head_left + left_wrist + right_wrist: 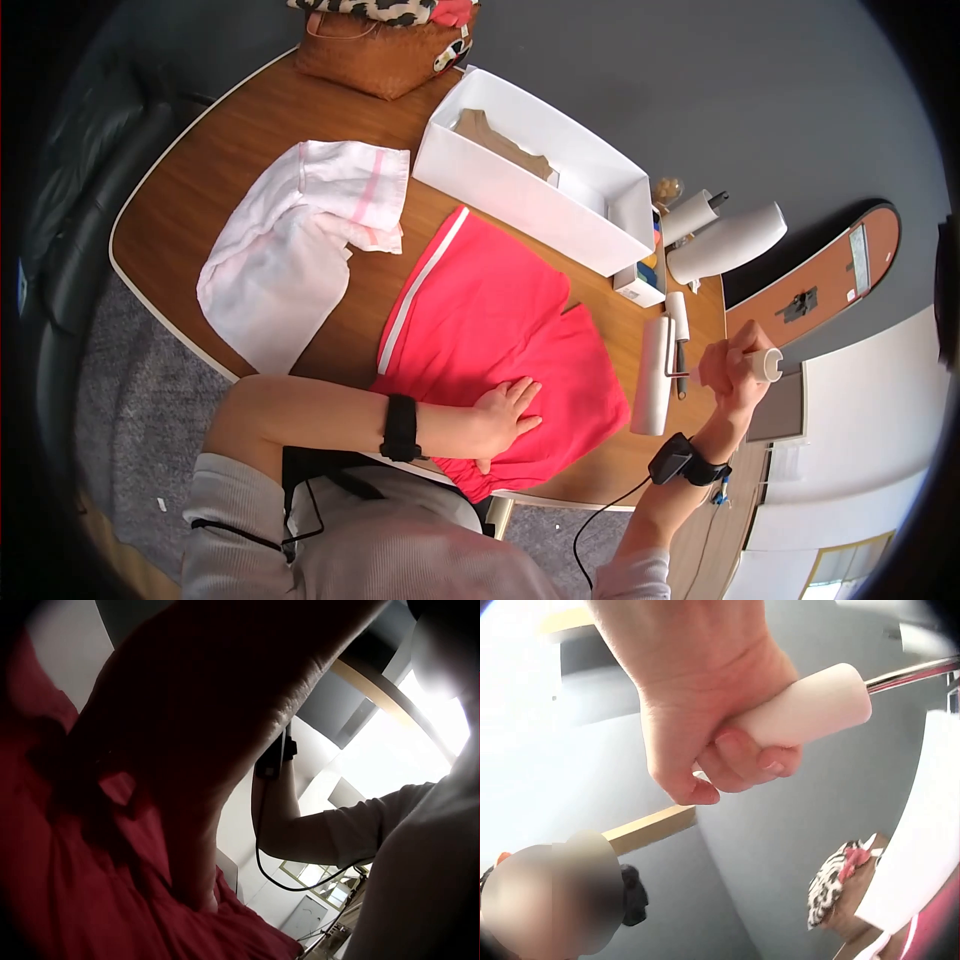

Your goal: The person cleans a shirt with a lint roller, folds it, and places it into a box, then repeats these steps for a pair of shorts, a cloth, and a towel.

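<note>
Bright pink-red shorts (pixel 480 310) with a white stripe along one edge lie spread on the wooden table. My left hand (pixel 503 420) rests on them with fingers spread; in the left wrist view the thumb and fingers press the red cloth (pixel 142 900). My right hand (pixel 735 368) grips the white handle (pixel 810 709) of a lint roller, fingers curled round it. The white sticky roll (pixel 653 378) of the lint roller is held at the right edge of the shorts, overlapping the table in the head view.
A white folded cloth (pixel 300 240) lies at the left. A white open box (pixel 540 190) holds brown fabric (pixel 495 140). Behind are a brown basket (pixel 375 55), a smaller box (pixel 642 280) and white rolls (pixel 730 245). Another roller (pixel 678 318) lies at the right.
</note>
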Available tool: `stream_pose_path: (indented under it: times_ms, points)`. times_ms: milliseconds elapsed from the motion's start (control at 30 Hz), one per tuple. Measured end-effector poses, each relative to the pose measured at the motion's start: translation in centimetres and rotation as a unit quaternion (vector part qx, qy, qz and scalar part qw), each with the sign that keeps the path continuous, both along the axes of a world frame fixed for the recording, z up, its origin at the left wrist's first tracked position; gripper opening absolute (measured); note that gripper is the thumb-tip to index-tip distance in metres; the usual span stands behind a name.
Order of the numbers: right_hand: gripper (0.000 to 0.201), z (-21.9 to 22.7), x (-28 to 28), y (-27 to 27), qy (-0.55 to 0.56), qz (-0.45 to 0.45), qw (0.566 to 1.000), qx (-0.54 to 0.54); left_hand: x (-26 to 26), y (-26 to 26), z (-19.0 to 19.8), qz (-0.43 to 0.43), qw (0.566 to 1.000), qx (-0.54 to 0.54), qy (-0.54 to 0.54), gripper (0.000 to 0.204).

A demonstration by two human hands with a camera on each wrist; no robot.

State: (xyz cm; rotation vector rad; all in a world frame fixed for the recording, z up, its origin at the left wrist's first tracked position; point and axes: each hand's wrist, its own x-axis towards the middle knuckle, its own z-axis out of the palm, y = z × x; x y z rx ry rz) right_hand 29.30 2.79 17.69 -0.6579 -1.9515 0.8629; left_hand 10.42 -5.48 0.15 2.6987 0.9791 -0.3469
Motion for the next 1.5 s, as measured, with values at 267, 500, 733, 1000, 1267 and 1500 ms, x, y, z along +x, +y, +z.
stream_pose_path:
  times_ms: [267, 500, 733, 1000, 1267, 1500]
  points:
    - [0.017, -3.1, -5.6, -1.0, -0.039, 0.036, 0.981, -0.184, 0.5, 0.3, 0.3, 0.001, 1.000, -0.026, 0.010, 0.110]
    - [0.015, -6.3, -3.8, 2.8, -0.147, -0.037, 0.982, -0.113, 0.5, 0.3, 0.4, -0.003, 1.000, -0.028, 0.013, 0.112]
    - [0.012, -4.6, 0.8, 2.7, -0.075, -0.124, 0.986, -0.082, 0.7, 0.2, -0.1, 0.004, 1.000, -0.022, 0.017, 0.115]
    - [0.017, 0.3, -5.5, -4.2, 0.025, 0.030, 0.998, -0.056, 2.3, 0.4, -0.8, -0.042, 0.998, -0.055, -0.009, 0.114]
    - [0.010, -0.3, -10.4, -3.9, -0.070, 0.106, 0.988, -0.090, 2.5, 2.0, -2.5, -0.126, 0.974, -0.113, -0.152, 0.111]
    - [0.008, -3.0, -13.2, -0.4, -0.155, 0.184, 0.954, -0.177, 2.1, 1.8, -3.7, -0.144, 0.972, -0.068, -0.174, 0.110]
